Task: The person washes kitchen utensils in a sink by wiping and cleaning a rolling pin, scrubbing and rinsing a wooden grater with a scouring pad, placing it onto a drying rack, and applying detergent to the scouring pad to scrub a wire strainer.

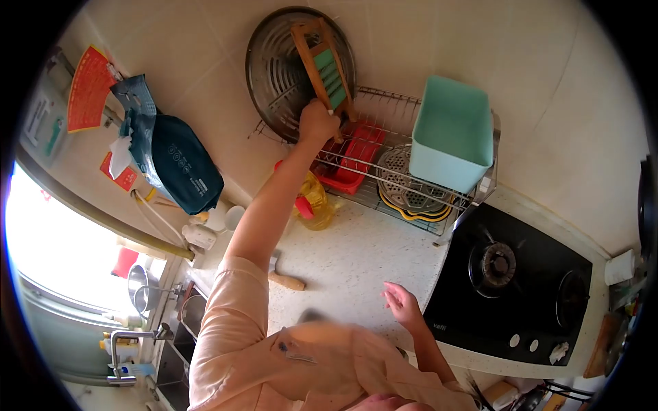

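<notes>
- Left hand point(317, 122) raised to the wall, clenched around the lower end of a wooden grater point(326, 65) with a green blade.
- Grater tilted, resting against a round metal tray point(274, 68) that leans on the tiled wall above the dish rack point(384, 154).
- Right hand point(401, 305) released, fingers spread, hovering low over the tabletop point(356, 253) near the hob point(510, 284), holding nothing.
- In the rack: a red tray point(353, 154) just below the left hand, a round metal strainer point(408, 185) on a yellow plate, a turquoise tub point(452, 133) standing on the right end.
- Oil bottle point(315, 202) with red cap on the tabletop, just beside the rack, partly hidden by the left forearm.
- Wooden handle point(286, 279) lying on the tabletop beside the left upper arm.
- Dark blue bag point(178, 161) hanging on the wall at left, well apart from both hands.
- Sink tap point(130, 335) at lower left.
</notes>
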### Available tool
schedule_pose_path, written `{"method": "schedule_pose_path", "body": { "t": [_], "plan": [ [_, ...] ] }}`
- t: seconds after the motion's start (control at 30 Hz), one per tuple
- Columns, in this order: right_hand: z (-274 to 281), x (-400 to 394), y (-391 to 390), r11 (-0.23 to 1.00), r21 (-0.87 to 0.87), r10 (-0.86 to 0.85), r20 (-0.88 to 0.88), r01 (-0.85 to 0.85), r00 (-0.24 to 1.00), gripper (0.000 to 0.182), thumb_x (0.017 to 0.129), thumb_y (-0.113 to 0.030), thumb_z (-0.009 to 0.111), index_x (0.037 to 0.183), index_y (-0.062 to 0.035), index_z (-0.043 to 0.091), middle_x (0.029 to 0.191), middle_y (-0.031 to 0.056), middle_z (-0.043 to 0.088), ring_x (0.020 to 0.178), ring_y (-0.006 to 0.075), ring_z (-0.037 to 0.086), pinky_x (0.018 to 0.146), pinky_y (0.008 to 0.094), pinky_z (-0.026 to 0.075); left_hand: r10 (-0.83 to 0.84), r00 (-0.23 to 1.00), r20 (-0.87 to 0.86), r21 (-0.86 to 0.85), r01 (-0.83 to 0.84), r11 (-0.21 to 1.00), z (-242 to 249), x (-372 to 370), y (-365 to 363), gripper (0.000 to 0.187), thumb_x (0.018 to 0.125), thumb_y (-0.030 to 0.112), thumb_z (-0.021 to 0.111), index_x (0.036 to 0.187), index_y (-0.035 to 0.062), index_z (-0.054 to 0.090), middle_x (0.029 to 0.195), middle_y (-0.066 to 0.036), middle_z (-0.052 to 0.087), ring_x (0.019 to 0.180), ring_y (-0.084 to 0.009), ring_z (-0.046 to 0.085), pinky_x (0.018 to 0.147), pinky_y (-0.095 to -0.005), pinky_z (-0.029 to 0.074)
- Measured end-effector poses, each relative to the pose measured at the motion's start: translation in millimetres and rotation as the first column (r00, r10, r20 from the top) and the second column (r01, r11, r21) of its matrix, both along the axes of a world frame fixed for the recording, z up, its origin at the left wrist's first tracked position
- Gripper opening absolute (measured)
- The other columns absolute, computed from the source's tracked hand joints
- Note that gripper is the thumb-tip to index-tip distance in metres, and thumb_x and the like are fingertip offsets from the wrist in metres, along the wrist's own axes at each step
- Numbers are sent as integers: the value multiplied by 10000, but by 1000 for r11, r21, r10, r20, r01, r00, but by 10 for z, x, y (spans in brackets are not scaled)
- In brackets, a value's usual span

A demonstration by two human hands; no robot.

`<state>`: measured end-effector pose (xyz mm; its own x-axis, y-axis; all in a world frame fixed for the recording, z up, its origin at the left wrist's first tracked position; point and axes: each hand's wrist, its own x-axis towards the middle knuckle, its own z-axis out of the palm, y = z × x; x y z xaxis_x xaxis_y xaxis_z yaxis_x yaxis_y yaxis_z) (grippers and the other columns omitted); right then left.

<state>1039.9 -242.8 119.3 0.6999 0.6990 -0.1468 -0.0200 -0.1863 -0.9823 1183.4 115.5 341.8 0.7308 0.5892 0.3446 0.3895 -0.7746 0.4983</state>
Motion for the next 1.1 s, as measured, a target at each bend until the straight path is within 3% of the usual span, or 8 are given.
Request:
{"method": "schedule_pose_path", "body": {
  "t": [0.23,0.33,0.43,0.53,0.73,0.87,1.03,1.1],
  "plan": [
    [-43,23,-14,999,30,13,4,-13,1000,292,867,-135,518,1128,-4,512,862,104,626,606,126,585,569,246,476,60,998,-22,-81,-62,995,34,8,-57,379,738,211,659,913,-100,531,859,-243,596,800,-322,604,698,-347,480],
    [90,65,-24,997,-60,53,-36,-55,998,280,886,-89,490,1140,29,494,913,115,612,697,118,571,609,232,480,138,981,133,83,-150,985,151,-51,-165,388,764,261,645,883,-95,548,816,-227,605,744,-310,610,654,-343,480],
    [105,63,-59,998,-49,44,-68,-47,997,281,885,-90,492,1139,29,494,925,117,613,696,119,572,610,231,480,135,975,178,124,-159,979,247,-36,-44,365,778,281,632,787,-80,578,748,-205,611,691,-291,610,618,-347,476],
    [-7,36,-91,1000,7,24,-19,-24,1000,285,884,-97,496,1142,24,495,922,115,616,683,121,571,601,229,474,189,981,54,123,-194,973,407,-77,-51,377,786,296,621,694,-69,588,684,-185,607,645,-282,604,593,-354,471],
    [62,43,-110,998,-50,40,-24,-41,999,285,882,-87,490,1148,16,493,913,119,616,676,125,565,607,238,474,187,982,39,78,-190,979,385,-72,1,350,791,275,611,778,-74,623,756,-210,617,713,-314,618,631,-368,497],
    [24,46,-101,998,-46,35,2,-35,999,290,873,-108,507,1138,11,499,885,112,620,651,130,574,598,247,474,181,971,158,140,-204,969,330,-52,-41,338,801,264,608,751,-71,597,595,-163,588,596,-276,595,593,-356,471],
    [-7,16,-71,999,-32,13,15,-12,1000,302,856,-157,546,1117,-8,522,835,107,623,612,141,599,585,257,479,142,985,95,45,-147,988,340,-64,36,342,802,265,609,757,-75,600,663,-187,599,621,-277,603,577,-353,474],
    [-2,-1,-60,998,-52,44,-1,-44,999,282,871,-102,508,1130,9,502,866,106,620,641,126,570,589,244,469,154,988,21,101,-155,983,378,-97,12,343,802,271,608,741,-67,605,694,-191,606,635,-277,608,569,-347,477]
  ]
}}
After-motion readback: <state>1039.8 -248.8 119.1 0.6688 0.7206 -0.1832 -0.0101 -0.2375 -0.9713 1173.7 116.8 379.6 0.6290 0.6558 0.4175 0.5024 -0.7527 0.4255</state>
